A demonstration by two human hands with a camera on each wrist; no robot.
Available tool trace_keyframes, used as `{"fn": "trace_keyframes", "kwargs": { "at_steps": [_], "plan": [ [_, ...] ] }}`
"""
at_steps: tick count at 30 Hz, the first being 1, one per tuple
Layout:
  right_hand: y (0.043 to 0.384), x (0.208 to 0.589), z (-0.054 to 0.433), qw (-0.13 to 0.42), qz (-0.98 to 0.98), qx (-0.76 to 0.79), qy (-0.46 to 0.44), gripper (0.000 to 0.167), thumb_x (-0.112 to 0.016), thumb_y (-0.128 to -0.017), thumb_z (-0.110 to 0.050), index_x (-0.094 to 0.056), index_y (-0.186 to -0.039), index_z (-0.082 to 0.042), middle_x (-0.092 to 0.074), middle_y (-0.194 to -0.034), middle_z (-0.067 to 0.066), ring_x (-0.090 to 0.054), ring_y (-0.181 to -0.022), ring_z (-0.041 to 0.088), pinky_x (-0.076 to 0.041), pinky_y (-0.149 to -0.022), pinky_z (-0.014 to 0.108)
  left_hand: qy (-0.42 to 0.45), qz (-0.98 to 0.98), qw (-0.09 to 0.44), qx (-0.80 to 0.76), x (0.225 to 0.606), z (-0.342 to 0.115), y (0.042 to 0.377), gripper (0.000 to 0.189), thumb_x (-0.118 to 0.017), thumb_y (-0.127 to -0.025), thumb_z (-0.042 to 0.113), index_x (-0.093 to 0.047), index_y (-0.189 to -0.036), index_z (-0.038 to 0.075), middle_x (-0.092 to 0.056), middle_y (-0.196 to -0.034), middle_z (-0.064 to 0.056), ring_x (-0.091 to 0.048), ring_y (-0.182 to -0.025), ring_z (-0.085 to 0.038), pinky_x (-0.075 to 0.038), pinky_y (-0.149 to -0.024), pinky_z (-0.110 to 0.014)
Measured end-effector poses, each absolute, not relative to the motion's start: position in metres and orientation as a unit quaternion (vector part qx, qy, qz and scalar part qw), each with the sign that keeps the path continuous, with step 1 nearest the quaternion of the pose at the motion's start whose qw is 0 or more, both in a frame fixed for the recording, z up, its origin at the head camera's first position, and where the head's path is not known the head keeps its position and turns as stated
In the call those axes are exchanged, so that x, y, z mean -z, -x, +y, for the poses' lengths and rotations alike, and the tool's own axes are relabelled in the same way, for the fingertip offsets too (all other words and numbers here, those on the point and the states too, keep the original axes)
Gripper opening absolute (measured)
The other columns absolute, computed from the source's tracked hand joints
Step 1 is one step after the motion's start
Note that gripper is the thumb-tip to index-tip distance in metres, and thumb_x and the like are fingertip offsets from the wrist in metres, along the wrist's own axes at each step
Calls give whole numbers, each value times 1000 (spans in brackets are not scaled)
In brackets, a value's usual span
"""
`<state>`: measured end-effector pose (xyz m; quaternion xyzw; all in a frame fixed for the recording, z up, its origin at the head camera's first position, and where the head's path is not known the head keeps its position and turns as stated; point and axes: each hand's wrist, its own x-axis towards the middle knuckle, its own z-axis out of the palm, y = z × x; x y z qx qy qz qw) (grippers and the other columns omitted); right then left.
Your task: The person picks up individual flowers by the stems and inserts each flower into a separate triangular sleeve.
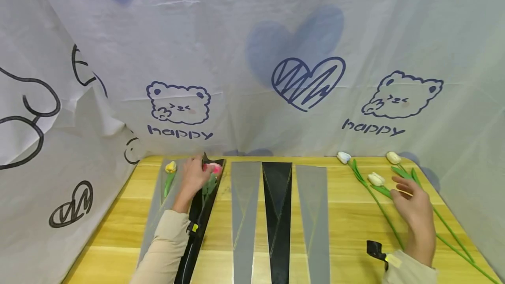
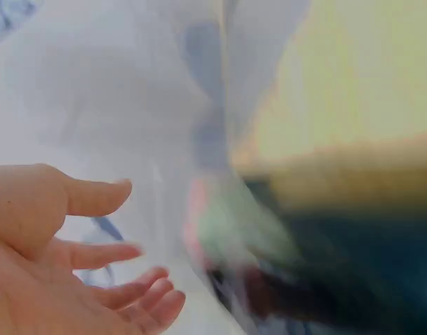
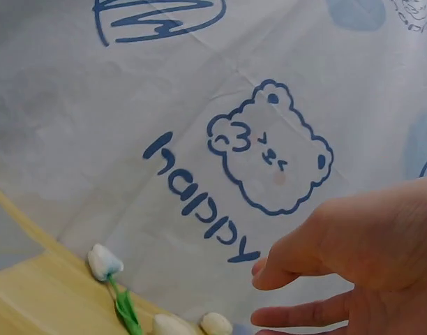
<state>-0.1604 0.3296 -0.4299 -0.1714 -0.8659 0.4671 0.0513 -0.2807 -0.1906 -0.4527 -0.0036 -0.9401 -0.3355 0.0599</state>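
At the table's left side my left hand (image 1: 194, 175) is beside the top of a black flower sleeve (image 1: 206, 220) that holds a pink tulip (image 1: 215, 168). In the left wrist view, its thumb and fingers are spread apart with nothing between them; the sleeve and flower there are blurred. A yellow tulip (image 1: 170, 168) lies in the grey translucent sleeve (image 1: 151, 227) to the left. My right hand (image 1: 414, 203) hovers at the right with loosely bent fingers, holding nothing. Near it lie two white tulips (image 1: 376, 179) and a bluish-white tulip (image 3: 105, 262).
Two more grey sleeves (image 1: 244, 196) lie flat mid-table with a black sleeve (image 1: 278, 214) between them. The wooden table (image 1: 355, 227) meets a white printed curtain (image 1: 236, 47) at its back edge. Long green stems (image 1: 453, 231) run towards the right front corner.
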Motion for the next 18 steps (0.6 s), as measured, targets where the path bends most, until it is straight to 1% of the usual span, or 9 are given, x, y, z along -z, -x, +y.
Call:
{"fn": "trace_keyframes", "kwargs": {
  "at_steps": [1, 3, 4, 6, 8, 9, 12, 15, 18],
  "plan": [
    [160, 431, 330, 46, -867, -465, 174, 52, -45, -107, -18, -38, -155, 1, -36, -153, 33, -38, -137, 52, -43, -97, 59, 15, -945, 69, 319, 450, -179, 280, 48, -65, -99, 14, -53, -135, -14, -57, -127, -36, -51, -122, -52, -39, -106, -59],
    [161, 435, 332, 33, -874, -452, 175, 52, -44, -107, -20, -39, -154, 2, -36, -152, 34, -38, -136, 54, -42, -98, 62, 35, -951, 56, 301, 449, -155, 280, 40, -67, -99, 17, -61, -121, -16, -62, -120, -33, -56, -117, -49, -43, -102, -56],
    [162, 438, 334, 22, -878, -445, 175, 53, -44, -107, -21, -39, -154, 3, -36, -152, 35, -37, -136, 55, -41, -99, 64, 37, -955, 37, 293, 451, -144, 279, 38, -68, -100, 20, -64, -112, -15, -62, -121, -33, -57, -118, -48, -44, -102, -55],
    [164, 444, 336, -1, -881, -439, 177, 54, -44, -108, -24, -38, -154, 3, -35, -152, 36, -36, -135, 56, -40, -100, 65, 29, -964, -9, 265, 457, -125, 279, 44, -68, -101, 30, -66, -103, -14, -60, -126, -36, -56, -121, -49, -47, -99, -55],
    [165, 450, 337, -20, -884, -430, 184, 54, -46, -107, -26, -39, -153, 4, -36, -150, 37, -37, -133, 57, -39, -100, 66, 6, -969, -53, 241, 464, -111, 278, 56, -67, -101, 38, -65, -110, -17, -45, -142, -41, -44, -133, -54, -47, -98, -58],
    [165, 453, 338, -28, -885, -425, 186, 54, -47, -107, -26, -40, -152, 4, -37, -149, 37, -38, -131, 58, -39, -99, 67, -7, -971, -68, 231, 469, -105, 278, 61, -68, -99, 42, -65, -110, -18, -40, -146, -42, -41, -135, -55, -48, -96, -58],
    [167, 461, 338, -44, -887, -415, 196, 53, -49, -106, -24, -45, -148, 7, -40, -145, 39, -40, -126, 59, -41, -96, 66, -34, -974, -83, 206, 481, -95, 279, 78, -72, -94, 49, -57, -127, -20, -26, -149, -45, -35, -135, -57, -52, -89, -58],
    [171, 468, 338, -44, -894, -401, 194, 50, -51, -103, -20, -50, -143, 9, -47, -139, 40, -46, -119, 58, -46, -89, 61, -46, -977, -80, 191, 488, -92, 280, 85, -80, -88, 49, -54, -132, -18, -24, -151, -42, -33, -135, -56, -53, -87, -57],
    [175, 472, 337, -37, -897, -394, 196, 50, -50, -98, -15, -52, -142, 8, -52, -136, 39, -51, -114, 55, -47, -81, 54, -48, -977, -63, 198, 490, -91, 280, 80, -86, -83, 44, -58, -130, -15, -26, -152, -40, -35, -134, -56, -52, -88, -58]
  ]
}}
